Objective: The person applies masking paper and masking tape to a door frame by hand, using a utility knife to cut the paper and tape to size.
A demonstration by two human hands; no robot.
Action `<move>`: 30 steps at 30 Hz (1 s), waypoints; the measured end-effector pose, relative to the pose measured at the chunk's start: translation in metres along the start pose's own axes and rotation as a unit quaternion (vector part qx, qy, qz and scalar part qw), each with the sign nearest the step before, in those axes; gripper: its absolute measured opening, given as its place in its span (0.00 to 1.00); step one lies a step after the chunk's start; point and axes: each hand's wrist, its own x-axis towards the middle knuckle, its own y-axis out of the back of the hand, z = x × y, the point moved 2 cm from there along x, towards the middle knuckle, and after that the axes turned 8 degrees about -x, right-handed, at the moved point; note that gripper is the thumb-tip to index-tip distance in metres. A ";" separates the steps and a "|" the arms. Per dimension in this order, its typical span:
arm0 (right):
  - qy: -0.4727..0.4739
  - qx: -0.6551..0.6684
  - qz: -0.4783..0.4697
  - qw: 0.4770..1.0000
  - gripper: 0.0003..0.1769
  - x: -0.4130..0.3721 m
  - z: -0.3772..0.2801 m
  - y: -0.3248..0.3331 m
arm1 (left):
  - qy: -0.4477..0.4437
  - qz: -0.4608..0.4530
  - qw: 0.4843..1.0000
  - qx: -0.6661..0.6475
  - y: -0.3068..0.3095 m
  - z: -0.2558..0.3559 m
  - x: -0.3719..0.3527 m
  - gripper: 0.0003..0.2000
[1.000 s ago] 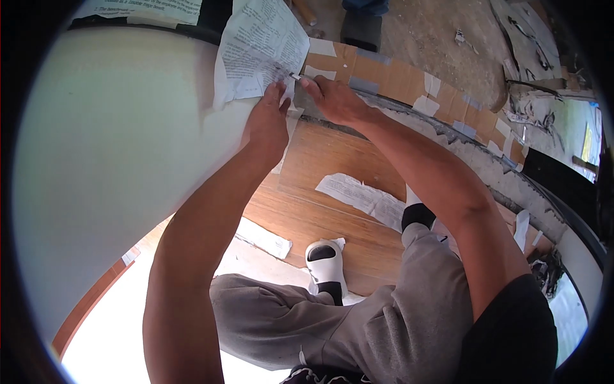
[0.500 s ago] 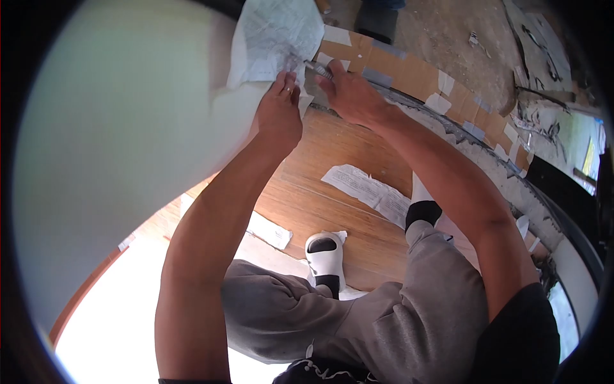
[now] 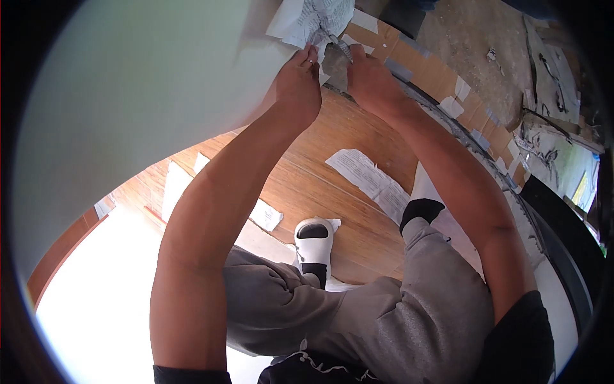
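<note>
My left hand (image 3: 299, 77) is raised at the edge of the pale wall panel (image 3: 160, 77), its fingers closed on the lower edge of a crumpled printed paper sheet (image 3: 294, 22). To its right, my right hand (image 3: 374, 77) grips a slim grey ribbed tool (image 3: 342, 47), whose kind I cannot make out. The tool's far end points up and left and meets the creased part of the paper. Both hands are close together, with a narrow gap between them.
Taped cardboard (image 3: 425, 64) runs along a rough ledge to the right. Torn printed paper (image 3: 368, 179) lies on the wooden floor (image 3: 307, 166). My foot in a white slide (image 3: 313, 240) stands below. Debris covers the ground (image 3: 473, 38) at upper right.
The view has shifted, and both hands sit higher and further right in it. The paper's flat face has folded and crumpled around the tool's end.
</note>
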 end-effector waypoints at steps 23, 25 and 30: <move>-0.039 0.054 -0.004 0.998 0.11 -0.031 0.025 -0.017 | 0.012 -0.030 0.999 0.027 -0.003 0.002 0.001 0.29; -0.033 0.054 0.004 0.998 0.12 -0.030 0.029 -0.025 | 0.015 -0.026 0.999 0.034 -0.002 0.003 0.001 0.29; -0.029 0.062 0.024 0.997 0.14 -0.022 0.019 -0.027 | 0.006 -0.023 0.999 0.033 -0.001 0.001 0.000 0.29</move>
